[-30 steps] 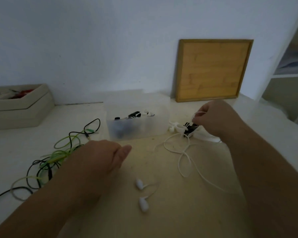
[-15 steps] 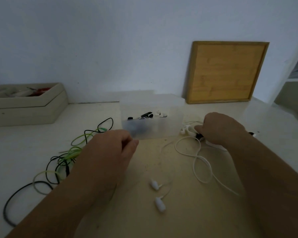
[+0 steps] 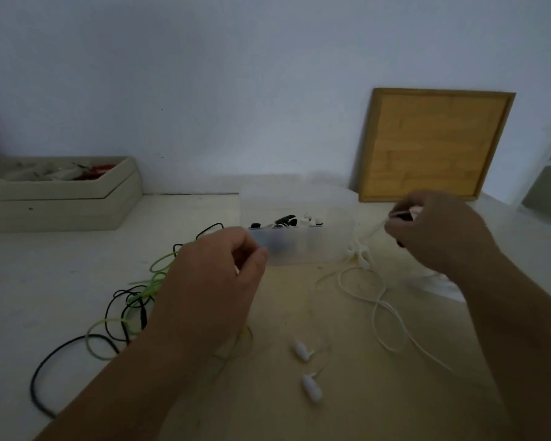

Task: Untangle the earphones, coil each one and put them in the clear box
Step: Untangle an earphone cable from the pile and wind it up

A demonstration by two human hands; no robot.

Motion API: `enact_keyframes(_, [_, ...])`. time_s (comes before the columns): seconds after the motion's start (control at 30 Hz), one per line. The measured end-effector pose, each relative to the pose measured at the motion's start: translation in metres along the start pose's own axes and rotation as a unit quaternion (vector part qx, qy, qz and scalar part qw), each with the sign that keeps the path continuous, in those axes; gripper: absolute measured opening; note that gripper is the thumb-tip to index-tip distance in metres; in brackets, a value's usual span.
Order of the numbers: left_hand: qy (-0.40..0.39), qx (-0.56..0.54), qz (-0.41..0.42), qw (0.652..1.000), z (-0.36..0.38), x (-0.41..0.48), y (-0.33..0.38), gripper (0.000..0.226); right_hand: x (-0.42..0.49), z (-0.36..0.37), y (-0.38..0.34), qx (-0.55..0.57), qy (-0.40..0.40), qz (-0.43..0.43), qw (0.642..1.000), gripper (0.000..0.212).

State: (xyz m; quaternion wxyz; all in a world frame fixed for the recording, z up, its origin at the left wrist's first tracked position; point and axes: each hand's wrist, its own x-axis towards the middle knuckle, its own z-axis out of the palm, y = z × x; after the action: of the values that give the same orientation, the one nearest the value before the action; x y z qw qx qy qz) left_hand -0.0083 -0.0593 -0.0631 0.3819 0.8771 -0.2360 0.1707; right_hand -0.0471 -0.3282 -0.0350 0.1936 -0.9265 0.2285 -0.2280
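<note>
Dim light falls on a pale tabletop (image 3: 77, 275) set against a plain white wall. Over its far right part the right hand (image 3: 439, 230) is raised off the surface. Its fingertips (image 3: 395, 222) pinch a white earphone cable (image 3: 377, 302). Something small and dark shows between those fingers, too blurred to name.

From the pinch the cable drops toward the person's left to a small white knot (image 3: 358, 253) just below the hand. It then lies on the table in loose loops nearer the person. Farther out the same way, two white earbuds (image 3: 301, 350) lie on the tabletop, close together but not touching. Under the right wrist sits a pale, translucent shape (image 3: 439, 286) that is too blurred to identify.

Just left of the gripping hand stands the clear box (image 3: 325, 249), open on top, with black and white earphones (image 3: 287, 221) inside it. Past the box, farther left of the grip, the left hand (image 3: 210, 281) hovers above the table with its fingers curled in toward the thumb. Whether it holds anything cannot be told.

Under and to the left of that hand sprawls a tangle of green and black cables (image 3: 131, 300), with one black loop reaching toward the near left of the table.

Behind the right hand a square wooden board (image 3: 433, 144) leans against the wall. Farthest from the grip, at the far left by the wall, a beige tray (image 3: 61, 205) holds red and white items too blurred to make out.
</note>
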Motion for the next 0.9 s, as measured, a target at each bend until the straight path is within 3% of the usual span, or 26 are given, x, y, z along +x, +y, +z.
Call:
enact_keyframes(0.1, [0.030,-0.068,-0.031,0.997,-0.002,0.002,0.004,0.008,-0.026,-0.023,-0.035,0.183,-0.003,-0.142,0.973,0.016])
enact_keyframes(0.17, [0.027,-0.139,-0.070,0.987,-0.006,0.003,0.006,0.017,-0.045,-0.023,-0.058,0.215,-0.061,-0.232,0.947,0.022])
enact_keyframes(0.27, [-0.071,-0.319,-0.127,0.936,-0.013,0.003,0.012,0.038,-0.064,-0.012,-0.075,0.178,-0.117,-0.314,0.925,0.027])
enact_keyframes(0.33, [-0.142,-0.408,-0.124,0.893,-0.015,0.001,0.012,0.048,-0.068,-0.006,-0.079,0.187,-0.126,-0.342,0.912,0.028])
enact_keyframes(0.47, [-0.179,-0.442,-0.094,0.874,-0.013,0.001,0.006,0.050,-0.070,0.003,-0.080,0.167,-0.116,-0.359,0.911,0.032])
enact_keyframes(0.6, [-0.120,-0.484,-0.117,0.859,-0.012,0.005,0.005,0.038,-0.069,0.002,-0.078,0.169,-0.097,-0.355,0.914,0.063])
enact_keyframes(0.63, [-0.105,-0.498,-0.129,0.851,-0.012,0.006,0.004,0.036,-0.068,0.001,-0.078,0.177,-0.095,-0.343,0.917,0.061])
enact_keyframes(0.77, [-0.086,-0.527,-0.141,0.834,-0.014,0.008,0.004,0.039,-0.065,-0.002,-0.078,0.220,-0.100,-0.324,0.915,0.014])
enact_keyframes(0.9, [-0.100,-0.512,-0.125,0.844,-0.016,0.005,0.009,0.039,-0.062,-0.002,-0.075,0.233,-0.104,-0.320,0.913,0.012])
